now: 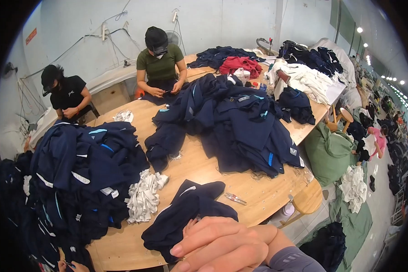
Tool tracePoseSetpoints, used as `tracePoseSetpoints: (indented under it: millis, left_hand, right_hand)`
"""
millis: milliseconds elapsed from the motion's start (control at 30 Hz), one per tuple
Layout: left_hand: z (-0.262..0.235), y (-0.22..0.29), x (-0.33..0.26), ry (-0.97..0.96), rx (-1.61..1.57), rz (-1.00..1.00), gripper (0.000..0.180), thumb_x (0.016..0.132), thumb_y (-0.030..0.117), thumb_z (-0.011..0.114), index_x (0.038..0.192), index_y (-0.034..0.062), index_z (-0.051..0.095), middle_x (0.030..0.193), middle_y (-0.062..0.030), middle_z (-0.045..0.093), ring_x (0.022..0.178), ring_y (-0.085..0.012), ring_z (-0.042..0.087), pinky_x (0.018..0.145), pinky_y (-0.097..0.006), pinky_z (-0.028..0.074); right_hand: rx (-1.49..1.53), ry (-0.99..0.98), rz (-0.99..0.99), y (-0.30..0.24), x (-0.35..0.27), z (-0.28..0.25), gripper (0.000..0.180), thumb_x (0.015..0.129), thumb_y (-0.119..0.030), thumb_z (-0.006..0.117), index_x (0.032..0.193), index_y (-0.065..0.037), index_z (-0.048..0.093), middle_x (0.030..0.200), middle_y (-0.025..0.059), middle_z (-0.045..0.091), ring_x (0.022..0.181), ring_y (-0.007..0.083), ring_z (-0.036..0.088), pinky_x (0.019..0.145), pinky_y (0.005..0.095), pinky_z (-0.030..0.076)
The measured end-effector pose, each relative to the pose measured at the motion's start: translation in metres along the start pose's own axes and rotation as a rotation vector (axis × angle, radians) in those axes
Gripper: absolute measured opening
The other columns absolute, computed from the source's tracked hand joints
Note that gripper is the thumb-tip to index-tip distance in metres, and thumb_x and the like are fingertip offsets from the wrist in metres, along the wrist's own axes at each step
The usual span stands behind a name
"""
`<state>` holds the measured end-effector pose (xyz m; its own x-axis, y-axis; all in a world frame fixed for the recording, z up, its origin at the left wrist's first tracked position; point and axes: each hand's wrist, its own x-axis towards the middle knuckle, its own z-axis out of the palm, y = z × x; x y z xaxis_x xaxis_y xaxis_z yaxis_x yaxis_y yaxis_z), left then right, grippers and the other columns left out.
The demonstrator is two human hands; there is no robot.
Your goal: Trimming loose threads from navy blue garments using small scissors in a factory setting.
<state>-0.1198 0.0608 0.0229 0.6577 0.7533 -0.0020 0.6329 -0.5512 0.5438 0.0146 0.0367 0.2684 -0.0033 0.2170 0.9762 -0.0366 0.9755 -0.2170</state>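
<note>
My right hand looms large at the bottom centre, its grey-blue sleeve coming in from the lower right. Its fingers reach leftward, slightly bent, with nothing visible in them. Behind and partly hidden by this hand, a dark navy garment with a white strip lies crumpled on the wooden table; whether the fingers touch it I cannot tell. Small thread snips rest on the wood just right of the garment. My left hand does not show.
Left stands a high navy garment heap beside a white bundle of strips. More navy clothes cover the table's middle. Two seated people work across. Another person's hands show lower left. A green sack stands right.
</note>
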Motion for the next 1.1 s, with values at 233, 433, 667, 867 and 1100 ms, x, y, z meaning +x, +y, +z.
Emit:
tracePoseSetpoints:
  millis: [233,433,667,867,1100]
  left_hand:
    - [0.015,-0.005,0.000,0.067,-0.005,0.022,0.056,0.078,0.023,0.060,0.125,-0.0023,0.043,0.124,-0.0215,0.045,0.117,-0.0376,0.041,0.100,-0.045,0.031]
    - [0.033,-0.015,0.000,0.158,0.012,0.044,0.053,0.077,0.022,0.061,0.121,-0.0018,0.046,0.122,-0.0208,0.047,0.116,-0.0367,0.042,0.098,-0.045,0.032]
    - [0.039,-0.008,0.007,0.226,0.094,0.097,0.048,0.072,0.021,0.063,0.114,-0.0010,0.051,0.118,-0.0190,0.048,0.114,-0.0354,0.044,0.095,-0.045,0.033]
    - [0.016,0.008,0.007,0.022,0.190,-0.001,0.055,0.080,0.023,0.059,0.127,-0.0015,0.043,0.126,-0.0194,0.045,0.118,-0.0348,0.041,0.098,-0.042,0.032]
    - [0.015,0.004,0.003,0.016,0.200,-0.028,0.054,0.080,0.023,0.059,0.126,-0.0017,0.043,0.127,-0.0191,0.045,0.119,-0.0336,0.041,0.099,-0.043,0.031]
  right_hand:
    - [-0.079,0.101,0.001,-0.010,0.002,0.001,0.025,0.091,-0.020,0.051,0.096,0.003,0.061,0.086,0.0152,0.065,0.077,0.0301,0.064,0.060,0.0327,0.051]
    - [-0.307,0.302,-0.040,-0.020,0.005,0.008,0.016,0.080,-0.012,0.067,0.093,-0.003,0.064,0.089,0.0132,0.061,0.080,0.0268,0.060,0.066,0.0309,0.050]
    - [-0.404,0.184,0.022,-0.037,0.004,-0.018,0.015,0.078,-0.009,0.068,0.092,-0.007,0.065,0.085,0.0100,0.058,0.076,0.0233,0.057,0.064,0.0294,0.049]
    - [-0.454,0.226,0.045,-0.054,0.008,-0.028,0.011,0.083,-0.008,0.062,0.094,-0.007,0.062,0.085,0.0090,0.059,0.075,0.0242,0.059,0.062,0.0307,0.048]
    - [-0.543,0.146,-0.001,-0.042,-0.012,-0.042,0.009,0.087,-0.011,0.057,0.094,-0.010,0.062,0.087,0.0100,0.058,0.072,0.0238,0.058,0.060,0.0312,0.049]
